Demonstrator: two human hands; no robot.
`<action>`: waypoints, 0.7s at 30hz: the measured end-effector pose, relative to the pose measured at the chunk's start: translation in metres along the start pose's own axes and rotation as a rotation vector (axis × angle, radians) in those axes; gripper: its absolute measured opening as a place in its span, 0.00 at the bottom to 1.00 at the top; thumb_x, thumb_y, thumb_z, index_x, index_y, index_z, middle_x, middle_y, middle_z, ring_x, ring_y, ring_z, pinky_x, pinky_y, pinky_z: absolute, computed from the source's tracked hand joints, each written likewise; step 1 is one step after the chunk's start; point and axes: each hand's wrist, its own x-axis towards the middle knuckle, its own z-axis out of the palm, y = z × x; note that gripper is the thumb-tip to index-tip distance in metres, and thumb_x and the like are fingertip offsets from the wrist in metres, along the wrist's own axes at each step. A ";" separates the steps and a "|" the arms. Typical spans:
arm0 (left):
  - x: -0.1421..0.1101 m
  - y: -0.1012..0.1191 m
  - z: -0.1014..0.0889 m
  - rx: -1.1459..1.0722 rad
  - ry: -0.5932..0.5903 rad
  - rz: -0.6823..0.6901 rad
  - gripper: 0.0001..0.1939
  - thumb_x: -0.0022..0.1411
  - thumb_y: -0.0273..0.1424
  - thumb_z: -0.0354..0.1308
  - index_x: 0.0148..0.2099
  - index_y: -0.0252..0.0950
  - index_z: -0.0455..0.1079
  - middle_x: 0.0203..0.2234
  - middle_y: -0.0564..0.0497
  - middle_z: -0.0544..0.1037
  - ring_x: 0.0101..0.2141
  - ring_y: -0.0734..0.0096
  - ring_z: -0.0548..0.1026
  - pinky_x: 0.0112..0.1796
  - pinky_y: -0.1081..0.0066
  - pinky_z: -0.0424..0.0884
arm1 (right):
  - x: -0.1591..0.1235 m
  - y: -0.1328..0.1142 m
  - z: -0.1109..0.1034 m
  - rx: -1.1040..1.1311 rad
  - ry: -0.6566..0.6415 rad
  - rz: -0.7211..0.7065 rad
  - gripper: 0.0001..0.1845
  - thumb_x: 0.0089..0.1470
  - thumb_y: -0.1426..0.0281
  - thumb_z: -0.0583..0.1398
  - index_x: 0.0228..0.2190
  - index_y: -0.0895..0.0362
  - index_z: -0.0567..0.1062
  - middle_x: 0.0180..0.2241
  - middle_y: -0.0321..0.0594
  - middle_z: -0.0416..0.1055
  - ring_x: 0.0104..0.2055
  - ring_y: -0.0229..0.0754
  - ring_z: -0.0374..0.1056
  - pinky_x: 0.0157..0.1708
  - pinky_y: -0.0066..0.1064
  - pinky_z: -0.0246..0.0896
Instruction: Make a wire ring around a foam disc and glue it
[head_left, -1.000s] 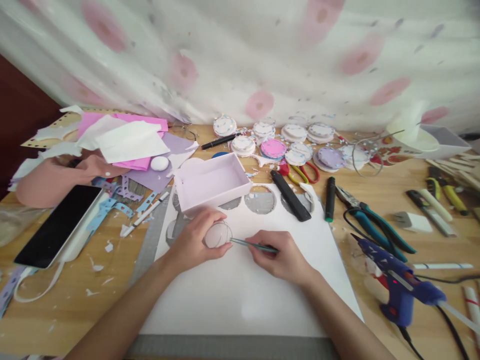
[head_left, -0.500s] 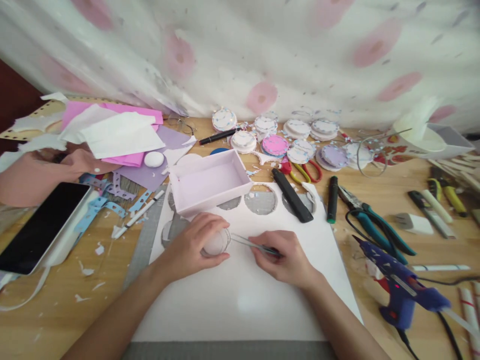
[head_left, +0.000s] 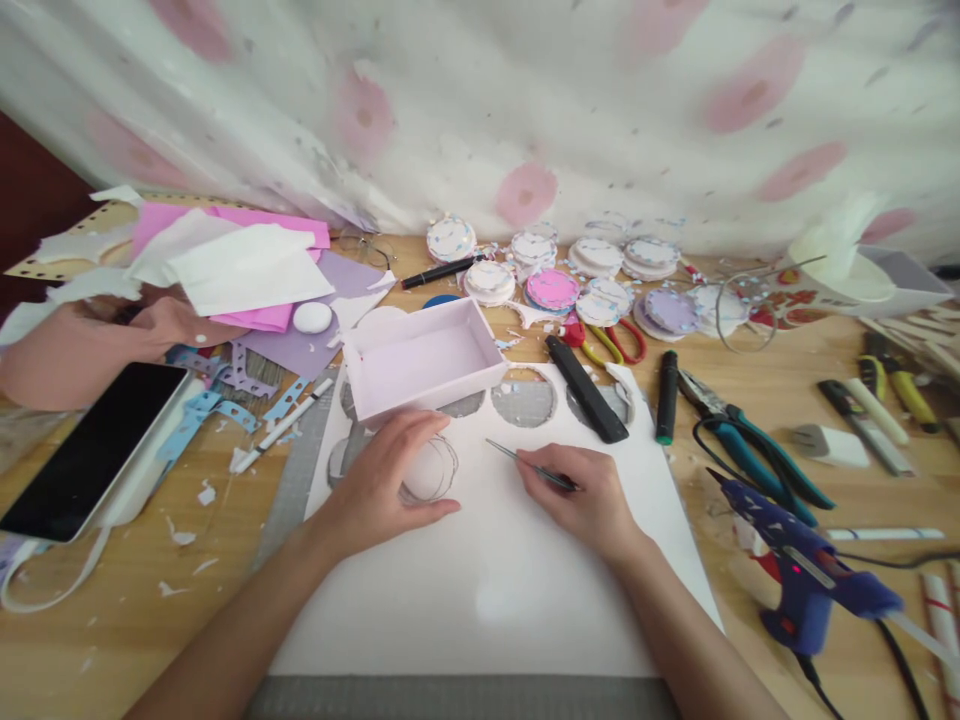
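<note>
1. Both hands rest on a white foam sheet (head_left: 495,580) lying on a cluttered wooden table (head_left: 135,640).
2. Left hand (head_left: 386,480) lies spread, fingers curved loosely around a clear round template (head_left: 429,470) and pressing it flat on the sheet. It is not clenched.
3. Right hand (head_left: 592,495) pinches a thin pointed tool (head_left: 525,465) in a pencil grip. The tip points toward the template but stands apart from it, to its right.
4. Along the sheet's far edge are round holes (head_left: 523,398) already cut out. A pale pink open box (head_left: 424,358) sits on that edge, just beyond the left hand.
5. Near the sheet's right corner lie a black craft knife (head_left: 586,390), a dark marker (head_left: 664,396), pliers (head_left: 750,445) and a blue glue gun (head_left: 802,580).
6. Decorated round discs (head_left: 551,288) are lined up at the back. Another person's hand (head_left: 161,322) rests at far left near a phone (head_left: 90,450).
7. To trace well, I would judge: keep the template pinned without sliding, hold the point upright against its rim, and go round in one steady pass, leaving a margin from the neighbouring holes.
</note>
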 end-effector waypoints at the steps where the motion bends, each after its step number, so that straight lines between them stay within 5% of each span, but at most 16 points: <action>1: 0.000 0.000 -0.001 -0.007 -0.006 0.000 0.36 0.56 0.36 0.64 0.62 0.41 0.51 0.55 0.43 0.63 0.57 0.58 0.62 0.57 0.58 0.63 | 0.000 -0.002 -0.001 0.035 0.032 0.018 0.05 0.54 0.73 0.60 0.28 0.58 0.77 0.20 0.35 0.73 0.18 0.32 0.61 0.20 0.24 0.55; 6: -0.002 0.003 -0.006 -0.035 -0.056 -0.023 0.38 0.54 0.34 0.65 0.62 0.41 0.51 0.53 0.45 0.65 0.47 0.64 0.71 0.51 0.64 0.69 | 0.001 -0.011 -0.005 0.168 0.116 0.121 0.04 0.52 0.72 0.62 0.27 0.59 0.76 0.18 0.34 0.71 0.17 0.31 0.60 0.17 0.23 0.53; 13: 0.000 0.007 -0.003 0.127 -0.049 -0.019 0.37 0.55 0.34 0.60 0.63 0.38 0.48 0.55 0.43 0.65 0.56 0.56 0.63 0.56 0.58 0.63 | 0.003 -0.012 -0.003 0.139 0.122 0.143 0.05 0.52 0.71 0.61 0.27 0.60 0.76 0.15 0.30 0.63 0.16 0.30 0.54 0.15 0.22 0.49; 21: 0.026 0.019 0.005 -0.015 -0.232 0.058 0.37 0.54 0.32 0.60 0.63 0.39 0.48 0.57 0.43 0.64 0.58 0.59 0.63 0.57 0.61 0.63 | 0.004 -0.009 -0.004 0.108 0.153 0.177 0.07 0.53 0.69 0.60 0.28 0.60 0.76 0.15 0.30 0.63 0.16 0.30 0.53 0.16 0.22 0.50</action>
